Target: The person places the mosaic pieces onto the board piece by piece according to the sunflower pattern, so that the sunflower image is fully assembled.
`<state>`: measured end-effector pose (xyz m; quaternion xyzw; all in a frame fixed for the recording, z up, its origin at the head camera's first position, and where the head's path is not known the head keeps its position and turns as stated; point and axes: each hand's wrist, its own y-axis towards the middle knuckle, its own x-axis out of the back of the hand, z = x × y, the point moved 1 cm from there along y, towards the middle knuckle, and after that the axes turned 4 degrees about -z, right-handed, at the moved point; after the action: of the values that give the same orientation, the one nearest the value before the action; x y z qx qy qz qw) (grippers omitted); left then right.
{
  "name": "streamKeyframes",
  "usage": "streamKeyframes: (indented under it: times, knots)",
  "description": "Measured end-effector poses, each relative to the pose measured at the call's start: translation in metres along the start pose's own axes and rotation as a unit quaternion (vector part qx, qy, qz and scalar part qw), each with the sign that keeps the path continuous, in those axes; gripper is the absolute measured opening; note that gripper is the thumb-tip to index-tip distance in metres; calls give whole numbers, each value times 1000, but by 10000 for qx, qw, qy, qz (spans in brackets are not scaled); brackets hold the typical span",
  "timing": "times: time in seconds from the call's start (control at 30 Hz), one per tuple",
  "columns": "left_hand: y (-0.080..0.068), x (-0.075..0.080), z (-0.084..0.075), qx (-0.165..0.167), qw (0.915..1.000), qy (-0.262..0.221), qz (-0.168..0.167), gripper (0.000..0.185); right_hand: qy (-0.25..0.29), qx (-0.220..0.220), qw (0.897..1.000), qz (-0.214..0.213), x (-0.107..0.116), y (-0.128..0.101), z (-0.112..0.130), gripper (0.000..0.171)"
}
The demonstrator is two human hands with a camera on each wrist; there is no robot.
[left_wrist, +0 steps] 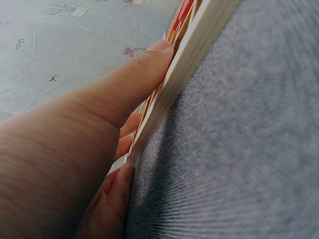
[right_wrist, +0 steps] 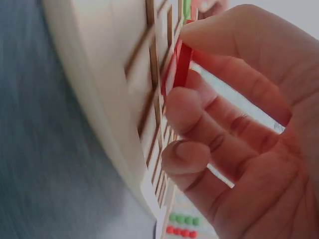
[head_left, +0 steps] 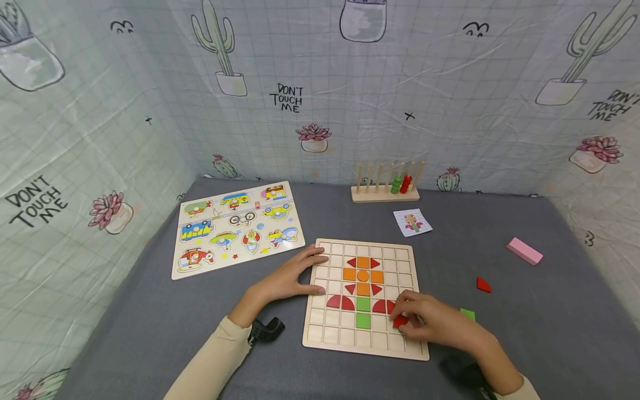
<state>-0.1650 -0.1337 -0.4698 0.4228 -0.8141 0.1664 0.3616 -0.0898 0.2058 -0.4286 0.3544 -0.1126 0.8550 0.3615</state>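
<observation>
A square wooden grid board (head_left: 337, 339) lies on the cloth, with red, orange and green pieces set in its cells. My left hand (head_left: 287, 275) rests along its left edge, thumb and fingertips touching the board, fingers fairly straight. Thumb and fingers of my right hand (head_left: 432, 316) pinch a red piece (right_wrist: 183, 64) over the board's lower right cells. That piece is partly covered by the fingers, so its full outline is hidden. Just left of the right fingertips, red quarter-circle pieces (head_left: 379, 306) sit beside a green square (head_left: 363, 304).
A vehicle puzzle board (head_left: 235, 230) lies at left. Behind the grid stand a peg rack (head_left: 385, 194) with green and red beads and a picture card (head_left: 412, 222). To the right are a pink block (head_left: 524, 251), a loose red piece (head_left: 483, 285) and a green piece (head_left: 468, 314).
</observation>
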Motion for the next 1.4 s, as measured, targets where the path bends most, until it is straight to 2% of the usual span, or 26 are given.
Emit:
streamKeyframes:
  times: [0.17, 0.33, 0.6, 0.87, 1.13, 1.4]
  knots:
    - [0, 0, 0, -4, 10000, -28, -14, 72, -205, 114, 9997, 97, -12, 8, 4, 15]
    - [0, 1, 0, 32, 10000, -52, 14, 72, -576, 379, 9976, -101, -21, 15, 7, 14]
    - [0, 0, 0, -8, 10000, -96, 14, 72, -666, 536, 9960, -260, -23, 19, 9, 9]
    - [0, 0, 1, -14, 10000, -34, -5, 72, -611, 337, 9974, -163, -24, 21, 9, 10]
    - [0, 0, 0, -10, 10000, -67, 20, 72, -526, 347, 9979, -133, -24, 19, 7, 11]
    - [1, 0, 0, 40, 9999, -146, 44, 72, -74, 295, 9989, -370, -14, 11, 1, 10]
